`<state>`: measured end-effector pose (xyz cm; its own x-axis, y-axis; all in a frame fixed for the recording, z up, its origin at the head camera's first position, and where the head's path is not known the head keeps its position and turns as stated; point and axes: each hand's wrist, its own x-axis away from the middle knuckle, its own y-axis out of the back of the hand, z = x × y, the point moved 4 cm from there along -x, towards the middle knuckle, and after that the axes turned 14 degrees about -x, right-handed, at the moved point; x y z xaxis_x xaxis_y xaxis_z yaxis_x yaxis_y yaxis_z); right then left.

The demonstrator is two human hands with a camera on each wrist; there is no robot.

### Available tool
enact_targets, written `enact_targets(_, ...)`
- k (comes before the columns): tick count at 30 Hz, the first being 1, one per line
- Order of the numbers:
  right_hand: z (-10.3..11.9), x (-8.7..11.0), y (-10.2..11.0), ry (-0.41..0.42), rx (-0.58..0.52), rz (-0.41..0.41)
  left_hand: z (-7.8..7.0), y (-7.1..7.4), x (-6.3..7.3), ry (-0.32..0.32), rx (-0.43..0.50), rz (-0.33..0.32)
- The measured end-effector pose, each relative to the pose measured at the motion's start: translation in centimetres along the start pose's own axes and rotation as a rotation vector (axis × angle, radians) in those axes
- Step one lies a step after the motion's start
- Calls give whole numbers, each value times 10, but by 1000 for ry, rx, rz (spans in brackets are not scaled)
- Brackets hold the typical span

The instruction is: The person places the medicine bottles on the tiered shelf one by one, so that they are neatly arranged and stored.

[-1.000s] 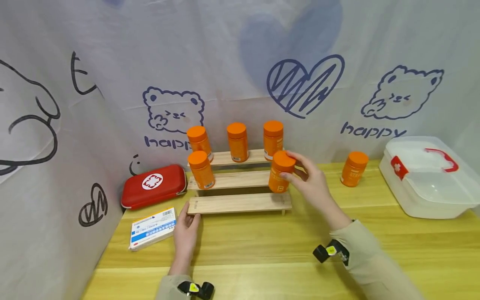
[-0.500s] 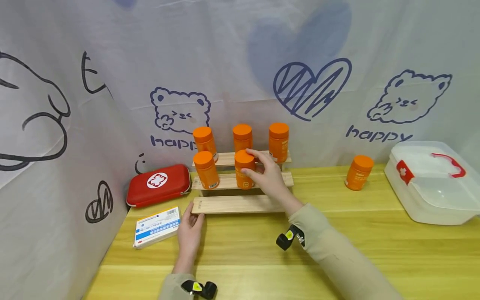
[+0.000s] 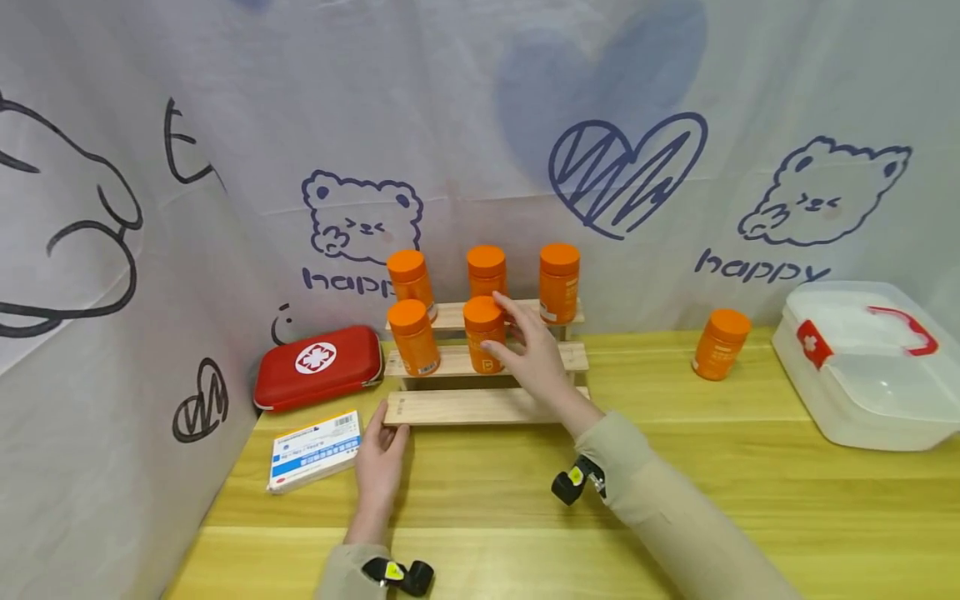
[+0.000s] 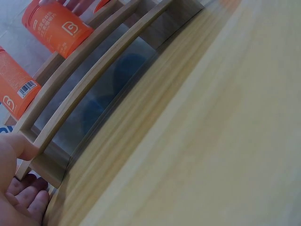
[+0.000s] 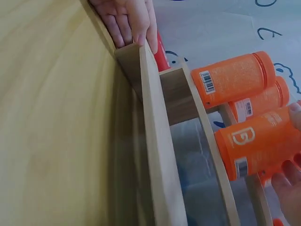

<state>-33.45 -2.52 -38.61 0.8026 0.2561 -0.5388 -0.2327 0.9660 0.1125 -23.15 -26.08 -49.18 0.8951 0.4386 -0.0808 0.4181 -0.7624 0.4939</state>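
My right hand [image 3: 538,360] grips an orange jar [image 3: 478,335] with an orange lid on the middle step of a three-step wooden rack [image 3: 465,408]. Thumb and fingers lie on opposite sides of the jar, whose base sits at the step in the right wrist view. My left hand [image 3: 378,458] holds the left end of the lowest step, thumb [image 4: 21,145] over the board's end and fingers curled below. Another orange jar [image 3: 413,337] stands left of the held one. Behind, the top step carries three more: a left jar [image 3: 411,282], a partly hidden middle jar [image 3: 487,268] and a right jar [image 3: 559,283].
A lone orange jar [image 3: 721,345] stands on the table [image 3: 495,500] right of the rack. Farther right is a white lidded first-aid box [image 3: 862,400]. Left of the rack lie a red zip case [image 3: 318,371] and a white-and-blue medicine box [image 3: 315,452]. A printed curtain hangs behind.
My right hand has carried the jar leftward from the middle step's right end to its centre, then slightly farther left. The left hand has stayed on the rack's end; the head view shifted slightly.
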Motion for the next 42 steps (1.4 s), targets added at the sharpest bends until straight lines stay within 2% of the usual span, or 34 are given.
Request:
enact_targets(5, 0, 18, 25, -31, -44, -5, -3, -1, 0, -11, 8, -3)
enact_targets(9, 10, 34, 51, -13, -49, 0, -5, 0, -1, -24, 12, -12)
enact_targets(14, 34, 54, 79, 53, 24, -62, -6, 2, -2, -35, 3, -10)
enact_targets(16, 35, 61, 89, 72, 54, -99, -4, 3, -1, -27, -2, -9)
enact_targets(21, 8, 73, 112, 91, 109, -165, 1, 6, 2, 1, -14, -1)
enact_targets(24, -6, 73, 123, 121, 220, -180, 5, 9, 2, 5, -22, 3)
enact_targets(28, -9, 70, 141, 154, 346, -225, 8, 12, 2, 15, -36, 8)
enact_targets(35, -7, 73, 193, 126, 502, -344, 3, 4, 4, 24, -34, 22)
enact_targets(40, -9, 74, 227, 52, 521, -434, 0, -1, 3, 12, -21, 15)
enact_targets(42, -14, 73, 236, -7, 536, -445, -1, -1, 3, 12, -21, 10)
